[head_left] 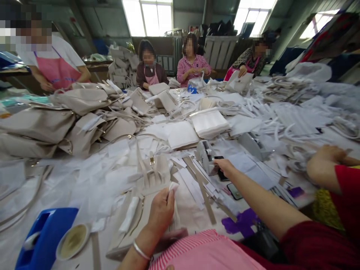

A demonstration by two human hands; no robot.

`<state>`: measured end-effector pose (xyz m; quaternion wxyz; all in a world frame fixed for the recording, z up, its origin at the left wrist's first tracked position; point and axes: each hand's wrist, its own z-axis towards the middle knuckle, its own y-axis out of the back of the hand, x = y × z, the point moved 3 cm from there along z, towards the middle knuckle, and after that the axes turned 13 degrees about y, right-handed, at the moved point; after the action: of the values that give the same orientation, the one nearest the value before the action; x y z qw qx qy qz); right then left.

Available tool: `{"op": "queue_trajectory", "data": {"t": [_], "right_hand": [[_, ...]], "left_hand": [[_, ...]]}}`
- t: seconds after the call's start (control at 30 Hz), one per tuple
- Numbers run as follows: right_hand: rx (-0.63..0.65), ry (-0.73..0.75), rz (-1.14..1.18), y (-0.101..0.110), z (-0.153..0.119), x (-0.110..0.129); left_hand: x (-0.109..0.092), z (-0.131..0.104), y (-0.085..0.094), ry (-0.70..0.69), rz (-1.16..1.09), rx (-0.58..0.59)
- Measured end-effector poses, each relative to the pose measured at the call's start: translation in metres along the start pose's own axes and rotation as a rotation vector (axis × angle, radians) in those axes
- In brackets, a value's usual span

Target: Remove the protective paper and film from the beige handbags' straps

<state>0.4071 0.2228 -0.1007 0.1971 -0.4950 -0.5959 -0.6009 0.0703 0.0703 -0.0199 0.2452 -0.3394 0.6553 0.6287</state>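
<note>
In the head view, the left hand (161,210) is just below the middle of the frame, thumb and fingers closed in a pinch on a small white scrap (173,186). The scrap looks thin, light and easily creased; a corner is probably the best place to take it.

Beside that hand, at lower centre-left, lies a pale beige bag (119,243), with a white wrapped piece (129,215) on it. The bag looks soft and fairly light, likely to sag if lifted by one edge; a broad grip on its body should suit it better than one on the metal trim.

Right of centre, the right hand (225,167) reaches to a grey tape dispenser (206,157), fingers drawn together at its near side; whether they grip anything I cannot tell. The dispenser looks rigid and heavier than the scrap, best held by its solid sides, clear of the cutting edge.
</note>
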Motion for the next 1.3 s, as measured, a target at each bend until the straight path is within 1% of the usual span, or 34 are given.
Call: {"op": "queue_trajectory", "data": {"t": [0.1, 0.17, 0.23, 0.3, 0.37, 0.47, 0.53, 0.6, 0.63, 0.7, 0.8, 0.87, 0.9, 0.97, 1.07, 1.17, 1.3], "right_hand": [[-0.036, 0.045, 0.031, 0.009, -0.008, 0.005], [-0.067, 0.084, 0.049, 0.018, -0.021, 0.006], [-0.066, 0.090, 0.077, 0.024, -0.039, 0.005], [-0.030, 0.048, 0.117, 0.023, -0.056, -0.001], [0.017, -0.017, 0.147, 0.017, -0.067, -0.009], [0.069, -0.092, 0.143, 0.010, -0.074, -0.018], [0.124, -0.101, 0.127, 0.006, -0.078, -0.016], [0.221, -0.067, 0.134, 0.001, -0.089, -0.004], [0.283, -0.041, 0.149, -0.004, -0.097, 0.006], [0.434, 0.034, 0.213, -0.016, -0.121, 0.037], [0.653, 0.162, 0.340, -0.040, -0.164, 0.094], [0.720, 0.201, 0.357, -0.056, -0.187, 0.123], [0.723, 0.200, 0.344, -0.063, -0.194, 0.132], [0.692, 0.191, 0.298, -0.077, -0.201, 0.137], [0.629, 0.163, 0.216, -0.089, -0.201, 0.128], [0.610, 0.129, 0.168, -0.091, -0.198, 0.118], [0.619, 0.101, 0.177, -0.089, -0.199, 0.117]], "left_hand": [[0.000, -0.001, 0.001, 0.005, 0.023, -0.002], [-0.002, -0.002, 0.002, -0.005, 0.040, -0.015], [-0.004, -0.002, 0.004, -0.023, 0.052, -0.037], [-0.005, -0.001, 0.005, -0.050, 0.060, -0.061], [-0.006, -0.001, 0.005, -0.083, 0.074, -0.075], [-0.005, -0.002, 0.004, -0.111, 0.111, -0.087], [-0.005, -0.003, 0.004, -0.120, 0.132, -0.100], [-0.005, -0.005, 0.004, -0.126, 0.174, -0.115], [-0.005, -0.006, 0.004, -0.123, 0.208, -0.120], [-0.006, -0.008, 0.003, -0.106, 0.300, -0.126], [-0.010, -0.010, 0.000, -0.099, 0.423, -0.134], [-0.012, -0.012, -0.001, -0.105, 0.477, -0.138], [-0.013, -0.013, -0.002, -0.109, 0.497, -0.138], [-0.013, -0.015, -0.002, -0.121, 0.525, -0.139], [-0.012, -0.017, -0.003, -0.156, 0.559, -0.139], [-0.011, -0.017, -0.005, -0.174, 0.598, -0.138], [-0.011, -0.019, -0.007, -0.171, 0.615, -0.150]]}}
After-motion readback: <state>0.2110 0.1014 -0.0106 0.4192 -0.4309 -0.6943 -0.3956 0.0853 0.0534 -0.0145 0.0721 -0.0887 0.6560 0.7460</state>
